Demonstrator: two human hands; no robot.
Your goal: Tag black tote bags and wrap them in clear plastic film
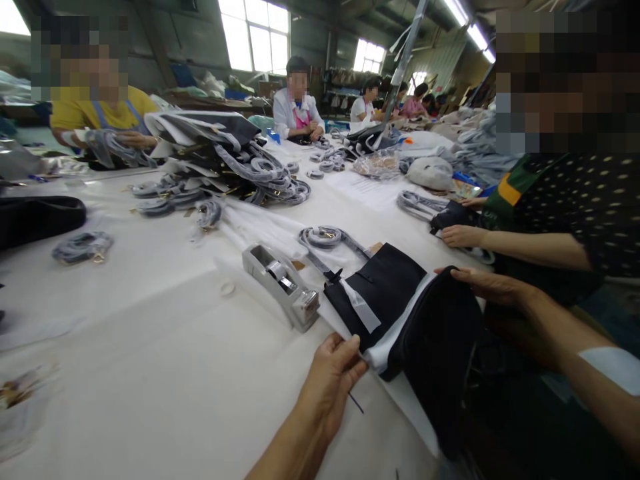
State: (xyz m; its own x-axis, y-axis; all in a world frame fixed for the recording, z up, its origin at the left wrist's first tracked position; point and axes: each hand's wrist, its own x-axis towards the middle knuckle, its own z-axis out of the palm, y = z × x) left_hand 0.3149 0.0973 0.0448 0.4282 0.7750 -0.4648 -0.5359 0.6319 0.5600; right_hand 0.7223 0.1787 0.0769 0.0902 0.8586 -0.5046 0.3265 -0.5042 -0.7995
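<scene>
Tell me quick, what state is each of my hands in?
Left hand: closed, pinching the edge of the white sheet.
Right hand: closed on the edge of the black flap.

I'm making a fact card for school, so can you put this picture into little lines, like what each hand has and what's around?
Left hand: pinching the edge by the black bag
Right hand: holding the top of the raised black part
Between bag and raised part: white sheet
Tape dispenser: on the table, left of the bag
Grey strap: looped beyond the bag
Big pile: black and white pieces, grey straps
Co-worker at right: hands on another black thing
</scene>
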